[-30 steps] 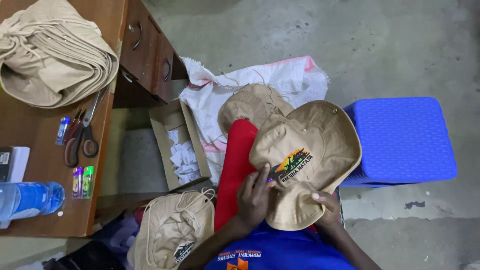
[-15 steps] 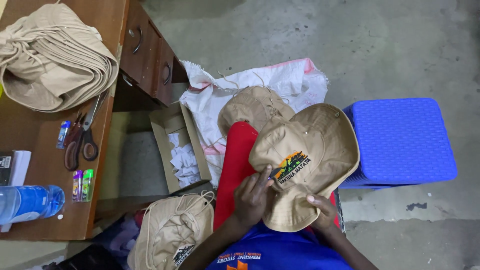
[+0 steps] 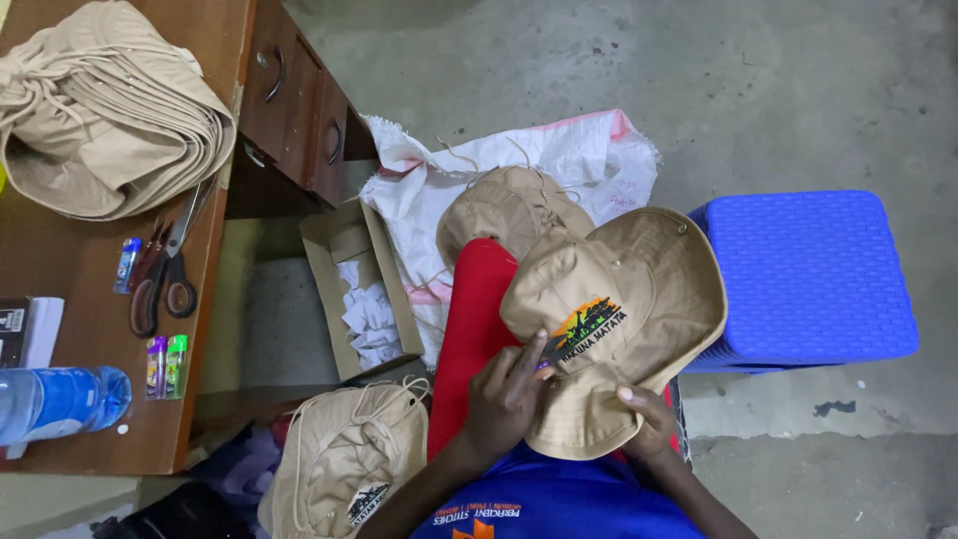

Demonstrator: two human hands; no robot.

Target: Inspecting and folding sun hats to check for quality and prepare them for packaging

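A tan brimmed hat (image 3: pixel 639 299) with a colourful embroidered patch on its crown rests on my lap over a red cloth (image 3: pixel 474 329). My left hand (image 3: pixel 504 394) lies on the crown, fingers spread beside the patch. My right hand (image 3: pixel 649 424) pinches the near brim from below. A second tan hat (image 3: pixel 509 205) lies beyond it on a white sack (image 3: pixel 589 160). A third tan hat (image 3: pixel 344 469) sits at my lower left.
A wooden desk (image 3: pixel 90 299) on the left carries a stack of tan hats (image 3: pixel 100 110), scissors (image 3: pixel 160 269), small lighters (image 3: pixel 165 364) and a blue water bottle (image 3: pixel 60 399). An open cardboard box (image 3: pixel 349 289) with paper scraps stands below. A blue plastic stool (image 3: pixel 808 274) is at right.
The hat has shifted slightly in my lap as my hands adjusted on it. My left fingers have slid closer to the patch.
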